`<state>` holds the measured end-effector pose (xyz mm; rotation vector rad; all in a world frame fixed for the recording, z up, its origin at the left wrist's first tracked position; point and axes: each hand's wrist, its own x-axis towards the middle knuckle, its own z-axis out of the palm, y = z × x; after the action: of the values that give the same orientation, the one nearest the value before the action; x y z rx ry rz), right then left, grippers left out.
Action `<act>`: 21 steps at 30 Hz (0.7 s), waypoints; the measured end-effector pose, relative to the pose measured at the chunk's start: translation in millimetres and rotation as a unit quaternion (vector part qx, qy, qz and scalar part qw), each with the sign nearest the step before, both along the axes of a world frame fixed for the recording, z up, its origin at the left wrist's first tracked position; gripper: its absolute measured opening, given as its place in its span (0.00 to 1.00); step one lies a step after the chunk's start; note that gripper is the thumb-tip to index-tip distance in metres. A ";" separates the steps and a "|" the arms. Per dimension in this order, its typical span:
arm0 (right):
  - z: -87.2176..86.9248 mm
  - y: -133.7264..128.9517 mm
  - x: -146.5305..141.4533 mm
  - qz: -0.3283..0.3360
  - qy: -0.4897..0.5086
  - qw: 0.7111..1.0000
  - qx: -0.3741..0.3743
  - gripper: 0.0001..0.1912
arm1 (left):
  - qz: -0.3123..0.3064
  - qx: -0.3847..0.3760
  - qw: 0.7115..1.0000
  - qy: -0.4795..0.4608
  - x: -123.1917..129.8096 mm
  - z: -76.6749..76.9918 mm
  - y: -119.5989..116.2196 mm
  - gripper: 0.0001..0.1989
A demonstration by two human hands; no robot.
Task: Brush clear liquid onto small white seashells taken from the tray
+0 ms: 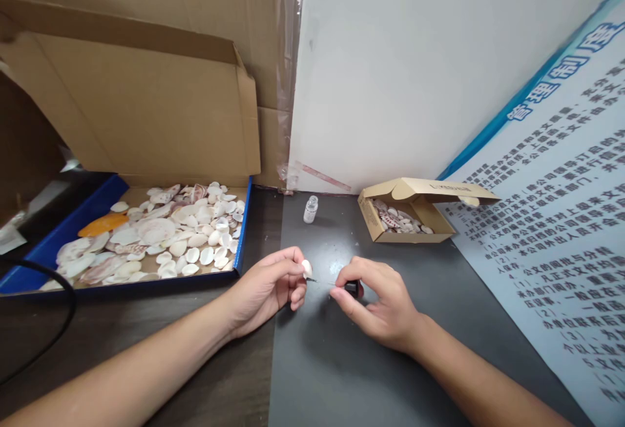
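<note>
Between the thumb and fingers of my left hand is a small white seashell, pinched by its edge. My right hand grips a black-capped brush applicator. Its thin clear stem points left, and the dark tip is at the lower edge of the shell; whether they touch I cannot tell. Behind both hands, a small clear bottle with a pale label stands upright with no cap on it.
On the left, an open blue-edged cardboard box holds many shells and an orange piece. A smaller cardboard box with patterned shells is at the back right. A black cable curves at far left; a printed poster borders the right.
</note>
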<state>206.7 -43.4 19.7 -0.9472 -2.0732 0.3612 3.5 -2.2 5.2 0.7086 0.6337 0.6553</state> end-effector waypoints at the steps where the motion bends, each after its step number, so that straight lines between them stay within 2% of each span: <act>1: 0.0 0.1 0.0 0.003 -0.001 1.000 -0.001 0.04 | 0.001 -0.001 1.000 -0.001 0.1 0.5 -0.2 0.04; 10: 0.7 1.2 -0.6 0.003 -0.009 1.000 -0.014 0.04 | 0.001 0.009 1.000 0.009 1.0 4.4 -0.2 0.03; 17: -2.6 3.8 2.7 -0.028 0.002 0.998 -0.057 0.07 | -0.008 0.016 1.000 0.025 6.1 2.2 -3.0 0.03; 19: -3.4 4.7 4.3 -0.033 0.008 0.997 -0.068 0.07 | -0.011 0.023 0.999 0.045 6.5 7.9 -4.0 0.04; 21: -4.9 5.8 5.4 -0.032 0.009 0.995 -0.091 0.09 | -0.021 0.055 0.995 0.082 0.7 22.1 -2.9 0.04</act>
<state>212.1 -37.6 14.8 -1.1113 -2.0141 0.5297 4.3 -5.2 27.3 0.8831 0.7348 0.6011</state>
